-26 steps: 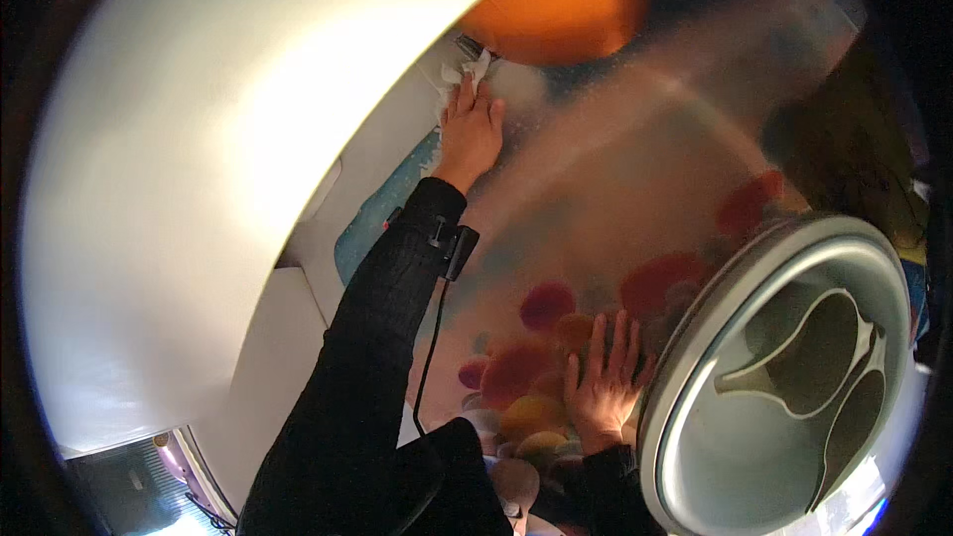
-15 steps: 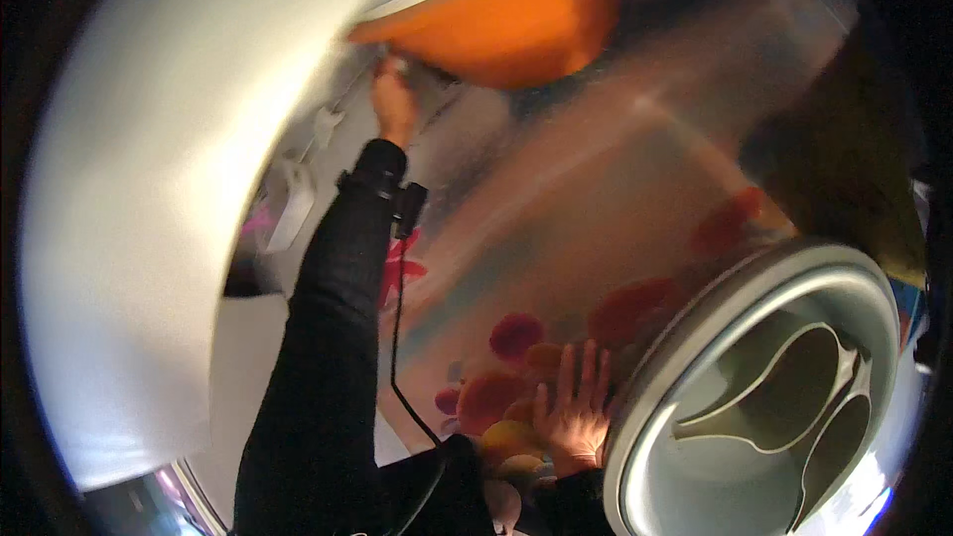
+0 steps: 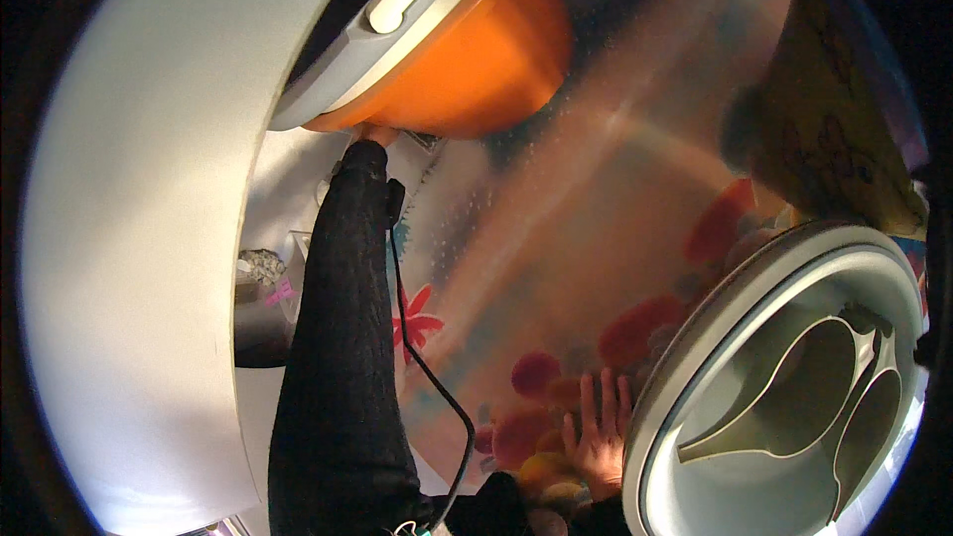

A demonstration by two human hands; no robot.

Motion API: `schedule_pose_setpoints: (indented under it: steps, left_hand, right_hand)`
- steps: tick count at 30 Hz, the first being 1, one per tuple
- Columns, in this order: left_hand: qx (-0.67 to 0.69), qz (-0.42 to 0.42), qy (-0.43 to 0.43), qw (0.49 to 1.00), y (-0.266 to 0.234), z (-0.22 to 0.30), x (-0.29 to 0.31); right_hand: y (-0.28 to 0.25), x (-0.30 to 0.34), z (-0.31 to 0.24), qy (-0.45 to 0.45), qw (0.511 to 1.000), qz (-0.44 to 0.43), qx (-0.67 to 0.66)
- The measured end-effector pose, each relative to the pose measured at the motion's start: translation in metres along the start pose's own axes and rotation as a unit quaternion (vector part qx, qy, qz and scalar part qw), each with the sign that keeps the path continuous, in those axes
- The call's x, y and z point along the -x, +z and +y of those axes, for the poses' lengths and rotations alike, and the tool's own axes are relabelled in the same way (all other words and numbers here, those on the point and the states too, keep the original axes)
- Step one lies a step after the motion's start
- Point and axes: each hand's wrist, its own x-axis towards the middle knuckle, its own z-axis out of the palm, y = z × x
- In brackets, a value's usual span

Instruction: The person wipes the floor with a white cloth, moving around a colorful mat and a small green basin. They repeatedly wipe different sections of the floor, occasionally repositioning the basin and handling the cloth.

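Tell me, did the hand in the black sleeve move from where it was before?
Yes. The left hand has reached farther away from the person, along the white machine, and is now mostly tucked under the orange tub.

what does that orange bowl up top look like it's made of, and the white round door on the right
The orange bowl-shaped tub looks like smooth moulded plastic: even colour, soft sheen, and a grey rim with a pale handle. The left hand reaches just under it. The white round door also looks like glossy plastic, with a bright rounded frame around a moulded grey inner dish; glass there cannot be ruled out. The right hand lies flat beside it.
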Motion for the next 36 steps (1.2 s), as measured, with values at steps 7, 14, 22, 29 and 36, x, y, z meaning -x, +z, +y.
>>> schedule_pose_setpoints:
  steps: [7, 14, 22, 29, 36]
  left_hand:
    - [-0.198, -0.007, -0.088, 0.976, -0.003, 0.003, 0.031]
    - [-0.204, -0.129, -0.207, 0.948, 0.003, -0.02, 0.062]
    - [-0.203, -0.037, -0.125, 0.97, 0.019, -0.074, 0.131]
    - [-0.079, 0.144, -0.386, 0.908, 0.012, -0.125, 0.199]
    - [-0.224, -0.227, -0.23, 0.919, 0.081, -0.184, 0.183]
  right_hand:
    - [0.007, -0.002, -0.003, 0.013, 1.0, -0.018, -0.003]
    - [0.015, -0.003, -0.004, -0.004, 1.0, 0.013, -0.006]
    - [0.01, -0.005, -0.01, 0.011, 1.0, 0.007, -0.021]
    - [0.011, -0.004, -0.01, 0.001, 1.0, 0.004, -0.008]
    - [0.017, -0.001, -0.013, 0.022, 1.0, -0.005, 0.0]
